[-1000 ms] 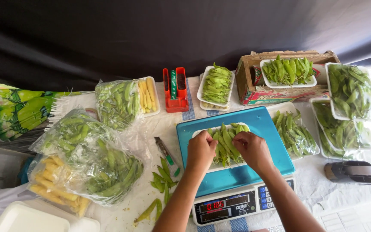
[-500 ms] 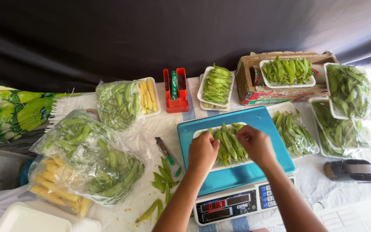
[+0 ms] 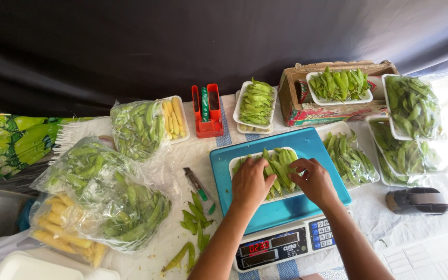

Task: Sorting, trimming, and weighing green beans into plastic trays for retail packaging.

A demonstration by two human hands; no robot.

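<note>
Both hands are on the pea pods (image 3: 278,167) in the white foam tray (image 3: 233,165), which sits on the blue pan of the scale (image 3: 281,212) so the load reads on the display. Left hand (image 3: 251,182) lies palm-down, fingers curled onto the pods; whether that grip is actually closed on any, I cannot tell. Right hand (image 3: 315,180) pinches pods at the tray's right side, grip closed on them. Loose pods (image 3: 195,215) and a utility knife (image 3: 199,182) lie on the worktop (image 3: 182,155) left of the scale, within reach. Filled trays (image 3: 348,155) are parked to the right.
</note>
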